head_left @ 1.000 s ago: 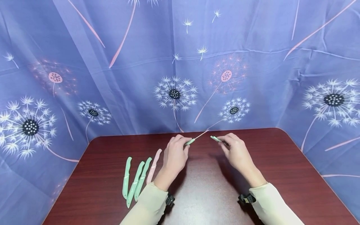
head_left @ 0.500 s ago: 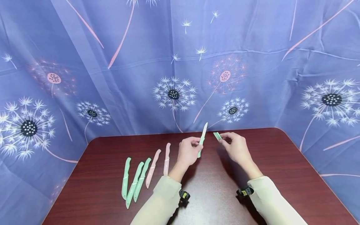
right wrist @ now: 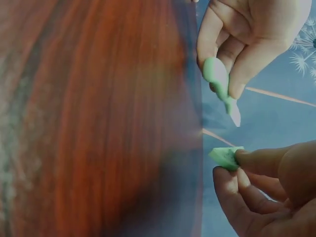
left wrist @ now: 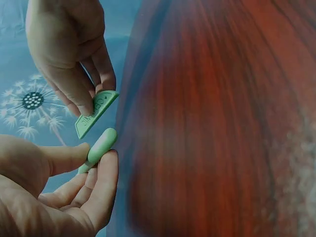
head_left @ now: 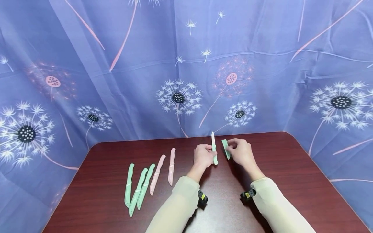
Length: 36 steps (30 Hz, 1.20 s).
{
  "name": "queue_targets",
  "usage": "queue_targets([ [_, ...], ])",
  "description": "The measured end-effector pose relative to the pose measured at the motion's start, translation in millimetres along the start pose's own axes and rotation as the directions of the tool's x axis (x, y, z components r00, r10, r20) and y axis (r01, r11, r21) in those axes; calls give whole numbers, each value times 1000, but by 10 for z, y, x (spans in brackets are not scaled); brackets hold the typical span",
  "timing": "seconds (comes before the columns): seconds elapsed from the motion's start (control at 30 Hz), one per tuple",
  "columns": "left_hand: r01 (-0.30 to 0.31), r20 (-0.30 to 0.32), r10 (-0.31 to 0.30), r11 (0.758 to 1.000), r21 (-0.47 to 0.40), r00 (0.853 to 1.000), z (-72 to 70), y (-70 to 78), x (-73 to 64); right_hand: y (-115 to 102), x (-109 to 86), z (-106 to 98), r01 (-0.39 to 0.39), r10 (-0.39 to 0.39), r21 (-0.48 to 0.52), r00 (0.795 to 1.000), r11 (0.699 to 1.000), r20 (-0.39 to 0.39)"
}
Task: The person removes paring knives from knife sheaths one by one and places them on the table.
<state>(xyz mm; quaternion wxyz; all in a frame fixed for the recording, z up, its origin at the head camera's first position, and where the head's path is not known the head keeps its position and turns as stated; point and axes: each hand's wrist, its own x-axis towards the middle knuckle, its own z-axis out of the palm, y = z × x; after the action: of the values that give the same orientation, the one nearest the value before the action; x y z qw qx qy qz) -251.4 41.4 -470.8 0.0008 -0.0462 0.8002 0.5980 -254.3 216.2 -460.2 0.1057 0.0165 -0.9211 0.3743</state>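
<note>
The left hand pinches the handle of an unsheathed green knife between thumb and fingers, above the far part of the table. The white blade points away from the person toward the patterned cloth, the handle's end comes back toward the person, and the long axis runs nearly straight away from the person, its tip leaning slightly left. The right hand pinches a green sheath, also between thumb and fingers; its long axis runs almost parallel to the knife's, just beside it and apart from it. Lettering shows on the sheath (the left wrist view catches it best).

Five sheathed knives lie on the table to the left of the hands: three green, namely the leftmost knife, the middle knife and the third knife, then two pink, the nearer pink knife and the farther pink knife. All five have their handles toward the cloth and their sheathed ends toward the person.

Half a second ago, the held knife's tip leaned right and the left hand was farther from the right one; the sheath now shows more of its length. The five knives lie as they did.
</note>
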Motion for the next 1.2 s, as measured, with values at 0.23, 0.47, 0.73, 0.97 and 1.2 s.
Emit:
queue_targets([
  [0.23,27,-50,-19,988,155,999,105,-25,50,16,9,78,-72,74,-46,997,996,34],
  [0.47,45,-57,-30,959,278,998,165,15,62,-19,6,124,-101,107,-79,991,992,76],
  [0.73,19,-38,-7,946,324,999,211,17,107,-36,-4,139,-107,118,-107,987,988,105],
  [0.97,21,-12,-18,938,346,1000,234,28,106,-15,3,135,-121,138,-134,982,983,127],
  [1.2,10,-14,-5,927,375,1000,257,-4,114,1,16,141,-148,170,-153,975,977,144],
])
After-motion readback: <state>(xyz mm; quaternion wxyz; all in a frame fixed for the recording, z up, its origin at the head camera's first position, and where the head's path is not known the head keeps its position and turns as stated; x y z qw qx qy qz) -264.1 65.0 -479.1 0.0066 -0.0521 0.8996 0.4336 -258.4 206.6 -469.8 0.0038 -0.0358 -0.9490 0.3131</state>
